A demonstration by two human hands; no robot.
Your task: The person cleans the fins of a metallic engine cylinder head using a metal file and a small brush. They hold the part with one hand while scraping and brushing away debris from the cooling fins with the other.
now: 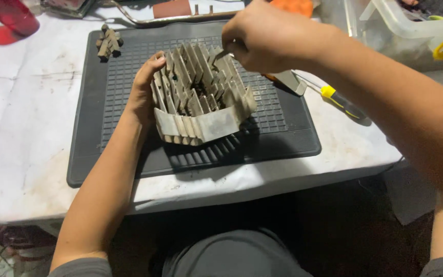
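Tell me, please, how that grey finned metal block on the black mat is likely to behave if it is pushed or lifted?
The finned metal block looks rigid cast metal, so probably stiff and heavy for its size. It sits broad on the ribbed black mat, so it should drag rather than roll. Its dusty, thin fins may feel sharp-edged; the left hand steadies it.

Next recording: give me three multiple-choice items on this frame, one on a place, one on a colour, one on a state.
1. Where does the finned metal part rest?
A. on the black rubber mat
B. in the clear plastic tub
C. on the floor

2. What colour is the screwdriver handle?
A. red
B. yellow and black
C. green

3. What is the left hand doing?
A. lying flat on the table
B. holding the screwdriver
C. bracing the part's side

Answers:
1. A, the part sits on the mat's gridded middle.
2. B, the handle beside the mat shows yellow with black.
3. C, its fingers press the fins' left edge while the right hand works a thin tool at the top.
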